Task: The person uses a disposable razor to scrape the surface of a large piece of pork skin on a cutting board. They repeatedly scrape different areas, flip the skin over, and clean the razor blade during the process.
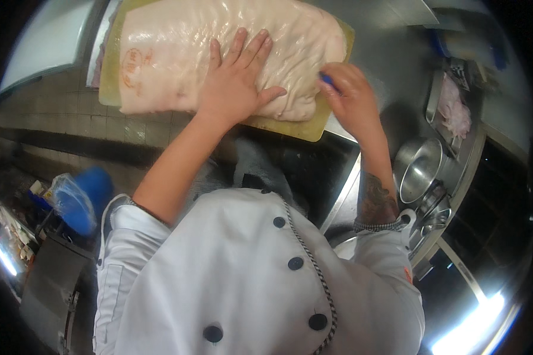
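A large slab of pale pork (169,53) lies skin side up on a yellow cutting board (111,84), with an orange-red stamp on its left end. Pressed flat on the skin near the middle is my left hand (233,86), its fingers spread. My right hand (353,97) is closed around a small blue object (328,80) at the slab's right edge. Only a blue end shows between thumb and fingers, so I cannot tell what the object is. The skin between my hands is wrinkled.
The board rests on a stainless steel counter (377,40). At the right stand a metal tray (434,100) holding pale raw meat (455,108), a large steel bowl (422,171) and several smaller bowls (435,211). On the left is a blue bin (86,199) with a clear plastic bag.
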`<state>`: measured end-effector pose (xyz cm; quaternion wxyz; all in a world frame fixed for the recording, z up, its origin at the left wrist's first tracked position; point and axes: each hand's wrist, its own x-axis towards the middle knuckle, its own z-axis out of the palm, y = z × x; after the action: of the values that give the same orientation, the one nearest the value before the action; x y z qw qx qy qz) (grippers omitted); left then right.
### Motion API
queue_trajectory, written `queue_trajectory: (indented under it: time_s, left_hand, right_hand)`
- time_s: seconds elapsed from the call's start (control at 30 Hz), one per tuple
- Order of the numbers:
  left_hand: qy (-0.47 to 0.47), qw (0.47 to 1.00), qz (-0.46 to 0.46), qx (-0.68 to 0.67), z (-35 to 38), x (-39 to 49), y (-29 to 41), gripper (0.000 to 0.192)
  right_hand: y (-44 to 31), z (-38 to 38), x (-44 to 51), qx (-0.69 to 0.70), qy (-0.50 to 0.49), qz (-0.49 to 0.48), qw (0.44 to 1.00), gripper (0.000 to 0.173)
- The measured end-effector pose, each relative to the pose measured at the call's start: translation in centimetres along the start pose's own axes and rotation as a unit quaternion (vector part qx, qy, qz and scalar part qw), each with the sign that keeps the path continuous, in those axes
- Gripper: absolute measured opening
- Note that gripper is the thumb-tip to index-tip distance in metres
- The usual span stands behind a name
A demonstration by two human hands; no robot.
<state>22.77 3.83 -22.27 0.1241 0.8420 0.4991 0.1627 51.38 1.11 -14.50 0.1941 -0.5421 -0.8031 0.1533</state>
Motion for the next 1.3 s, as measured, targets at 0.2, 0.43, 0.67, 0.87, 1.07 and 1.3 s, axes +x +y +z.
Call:
queue_trajectory:
  time_s: [0.2, 0.43, 0.67, 0.87, 1.07, 1.3]
  left_hand:
    - [0.017, 1.0, -0.01, 0.001, 0.9, 0.1, -0.4, 0.108]
    - [-0.05, 0.998, -0.027, 0.033, -0.2, 0.3, 0.4, 0.108]
    - [-0.048, 0.997, -0.045, 0.031, -0.3, -0.1, 0.5, 0.127]
    - [-0.032, 0.999, -0.037, 0.018, 0.0, -0.3, 0.3, 0.128]
    - [-0.025, 0.996, -0.081, 0.033, 0.5, -0.6, 0.2, 0.136]
    - [-0.042, 0.995, -0.082, 0.047, 0.7, -0.6, -0.1, 0.143]
  right_hand:
    - [-0.1, 1.7, 0.6, -0.029, -0.138, -0.112, 0.984, 0.019]
    - [2.2, 1.0, 0.8, 0.062, -0.076, -0.01, 0.995, 0.029]
    - [-1.3, -0.2, 5.8, 0.14, -0.022, 0.058, 0.988, 0.024]
    - [-0.3, 2.2, 9.8, -0.017, -0.104, -0.12, 0.987, 0.045]
    - [-0.7, 3.6, 13.1, -0.015, -0.095, -0.12, 0.988, 0.045]
    - [0.2, 3.1, 12.7, 0.016, -0.123, -0.146, 0.982, 0.044]
